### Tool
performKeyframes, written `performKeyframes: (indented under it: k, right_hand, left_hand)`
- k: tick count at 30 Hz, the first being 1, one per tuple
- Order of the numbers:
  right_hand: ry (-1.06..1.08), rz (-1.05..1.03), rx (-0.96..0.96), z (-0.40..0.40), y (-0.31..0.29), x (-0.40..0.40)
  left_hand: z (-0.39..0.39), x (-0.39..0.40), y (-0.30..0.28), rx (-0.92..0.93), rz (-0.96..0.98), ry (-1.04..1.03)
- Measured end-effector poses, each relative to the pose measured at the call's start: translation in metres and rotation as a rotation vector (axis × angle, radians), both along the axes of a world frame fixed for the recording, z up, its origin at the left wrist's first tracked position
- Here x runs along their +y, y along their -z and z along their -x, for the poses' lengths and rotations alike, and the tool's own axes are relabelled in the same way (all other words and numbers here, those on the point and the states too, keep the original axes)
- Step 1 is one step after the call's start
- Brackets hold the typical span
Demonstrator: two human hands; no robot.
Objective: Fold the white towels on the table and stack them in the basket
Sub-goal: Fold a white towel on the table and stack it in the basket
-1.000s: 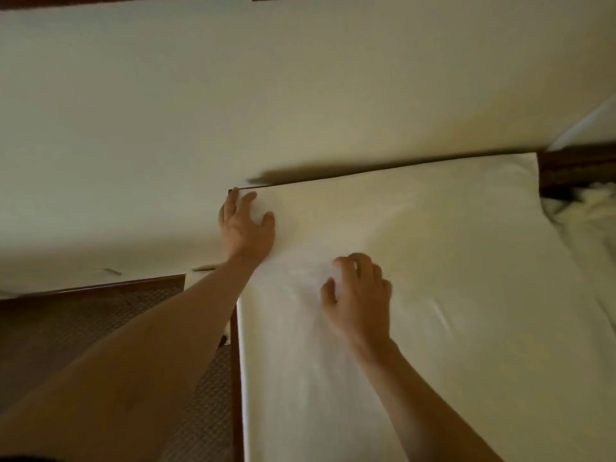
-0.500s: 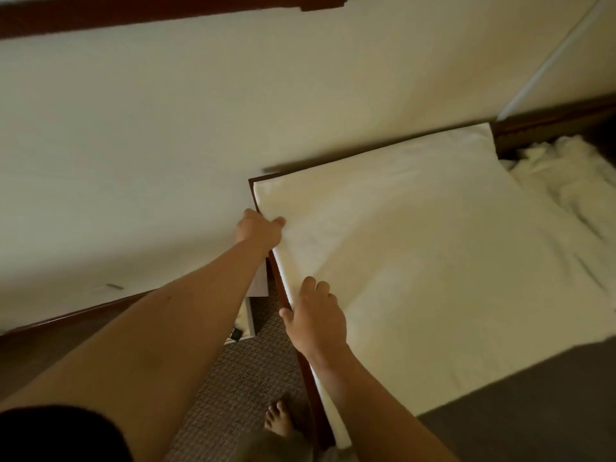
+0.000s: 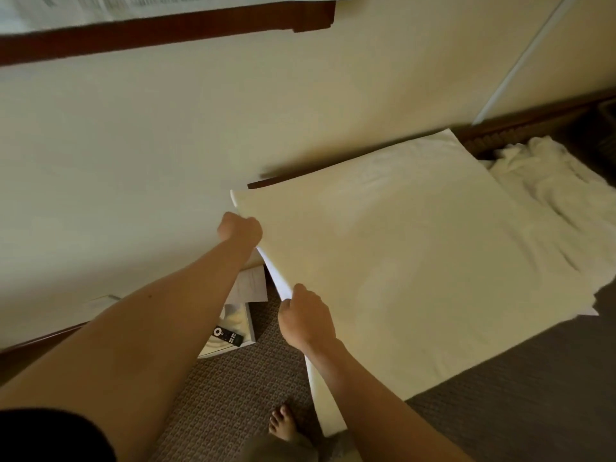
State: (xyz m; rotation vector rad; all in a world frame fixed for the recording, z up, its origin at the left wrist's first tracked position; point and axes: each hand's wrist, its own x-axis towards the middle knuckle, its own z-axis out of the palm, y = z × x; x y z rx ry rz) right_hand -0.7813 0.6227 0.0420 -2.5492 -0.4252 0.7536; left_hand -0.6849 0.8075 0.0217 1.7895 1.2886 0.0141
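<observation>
Both hands gripping left edge of spread white towel [image 3: 400, 261].
Left hand [image 3: 240, 230] clenched near far corner; right hand [image 3: 305, 316] pinching nearer; towel flat on table [image 3: 516, 395], crumpled towels [image 3: 546, 191] beside.

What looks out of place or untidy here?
A crumpled towel lies unfolded beside the flat towel that the left hand and right hand grip by its edge. A remote control lies on a low white thing by the floor.
</observation>
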Motion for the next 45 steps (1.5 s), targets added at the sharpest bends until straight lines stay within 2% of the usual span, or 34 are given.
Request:
performKeyframes:
  k: [2,5,7,10,14,20,25,30,32,34,36,39,41,45]
  right_hand:
    - [0.000,-0.062,0.074,0.004,-0.008,0.009]
    - [0.130,-0.216,0.204,0.006,-0.022,0.015]
    - [0.241,-0.333,0.218,0.003,-0.032,0.010]
    - [0.310,-0.439,0.126,-0.014,-0.051,-0.006]
    - [0.338,-0.439,-0.020,-0.052,-0.066,-0.046]
    - [0.550,-0.536,-0.065,-0.133,-0.074,-0.143]
    - [0.662,-0.597,-0.051,-0.207,-0.065,-0.220]
    - [0.760,-0.467,-0.050,-0.293,-0.015,-0.304]
    - [0.690,-0.281,0.032,-0.326,0.014,-0.327]
    - [0.594,-0.128,0.141,-0.345,0.026,-0.337]
    - [0.518,-0.031,0.194,-0.367,0.029,-0.338]
    - [0.408,0.044,0.164,-0.410,0.025,-0.316]
    - [0.351,-0.002,0.048,-0.444,0.025,-0.291]
    - [0.261,-0.146,-0.055,-0.490,0.031,-0.254]
  left_hand:
    - [0.010,0.005,-0.005,-0.032,-0.044,-0.055]
    - [0.020,0.006,-0.021,-0.101,-0.076,-0.091]
    - [0.017,0.002,-0.037,-0.157,-0.081,-0.090]
    - [0.000,-0.012,-0.066,-0.238,-0.103,-0.044]
    - [-0.034,-0.047,-0.094,-0.286,-0.074,0.039]
    - [-0.112,-0.143,-0.119,-0.338,-0.010,0.204]
    - [-0.195,-0.228,-0.115,-0.370,0.065,0.250]
    - [-0.282,-0.320,-0.072,-0.333,0.089,0.363]
    - [-0.305,-0.347,-0.038,-0.237,0.142,0.472]
    - [-0.304,-0.351,-0.016,-0.219,0.159,0.545]
    - [-0.296,-0.333,-0.004,-0.274,0.036,0.552]
    - [-0.270,-0.278,0.001,-0.301,-0.405,0.484]
    - [-0.259,-0.237,0.000,-0.168,-0.632,0.483]
    - [-0.258,-0.179,-0.003,0.258,-0.601,0.602]
